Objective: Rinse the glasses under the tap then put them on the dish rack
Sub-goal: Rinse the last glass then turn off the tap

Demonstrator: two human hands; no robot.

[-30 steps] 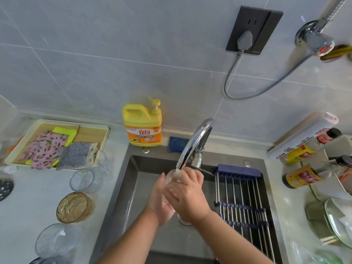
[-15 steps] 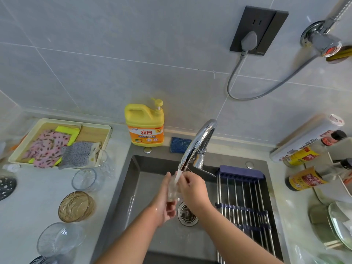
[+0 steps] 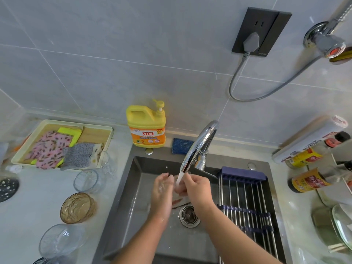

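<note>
A small clear glass [image 3: 176, 184] is held between both hands under the chrome tap [image 3: 198, 147], whose water stream runs into it. My left hand [image 3: 162, 195] cups the glass from the left. My right hand [image 3: 196, 189] grips it from the right, fingers curled over the rim. Most of the glass is hidden by the hands. The roll-up dish rack [image 3: 245, 202] spans the right half of the dark sink [image 3: 137, 187] and holds nothing. Several other glasses stand on the left counter: a clear one [image 3: 86, 181], an amber one [image 3: 77, 207], a ribbed clear one [image 3: 59, 240].
A yellow detergent bottle [image 3: 146, 126] and a blue sponge [image 3: 181, 145] sit behind the sink. A tray with cloths [image 3: 61, 145] lies at the far left. Sauce bottles [image 3: 308, 182] and dishes [image 3: 341, 225] crowd the right counter. The drain [image 3: 188, 215] is below the hands.
The glass and both hands have dropped a little below the spout, and the water stream now shows running onto the glass. The view shifted slightly.
</note>
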